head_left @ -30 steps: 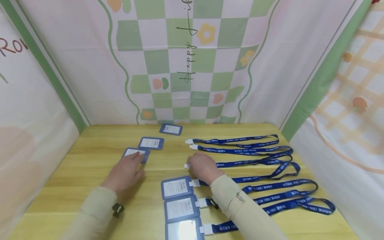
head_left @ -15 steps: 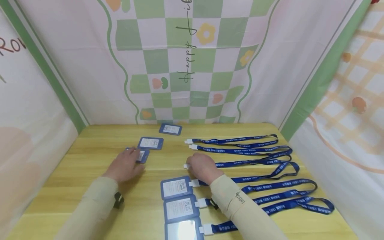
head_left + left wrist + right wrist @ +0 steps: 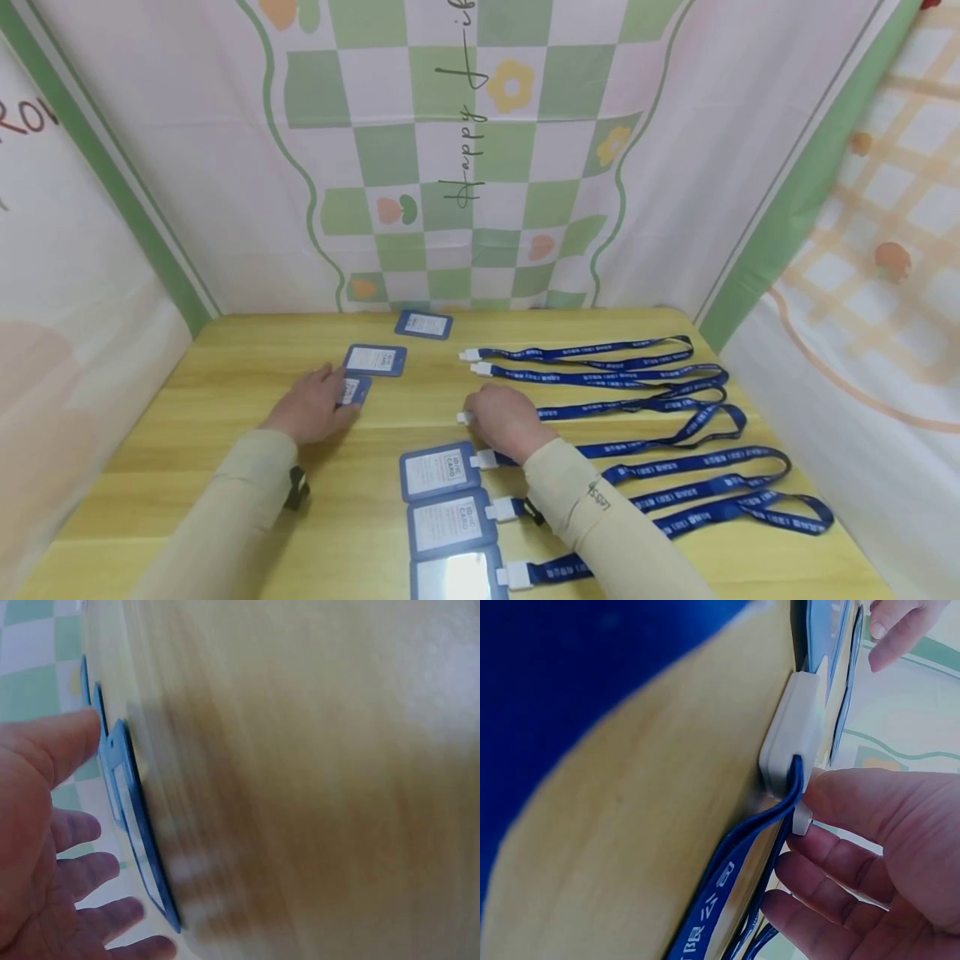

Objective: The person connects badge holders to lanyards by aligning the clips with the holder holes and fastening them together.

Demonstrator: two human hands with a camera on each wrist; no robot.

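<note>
My left hand is spread over a blue ID card holder at the left of the table and covers its left part. In the left wrist view the thumb and the fingers are apart, with that holder lying flat beyond the fingertips. My right hand pinches the white clip of a dark blue lanyard between thumb and index finger. The lanyard's strap trails off to the right. Two more card holders lie beyond the left hand: one close by, another farther back.
Closer to me, several card holders joined to lanyards stand in a column, under and beside my right forearm. Two loose lanyards lie behind the right hand. Patterned cloth walls the wooden table at back and sides.
My left hand has slid a little farther away from me over the card holder, covering more of its left side. The right hand has kept its place at the lanyard clip.
</note>
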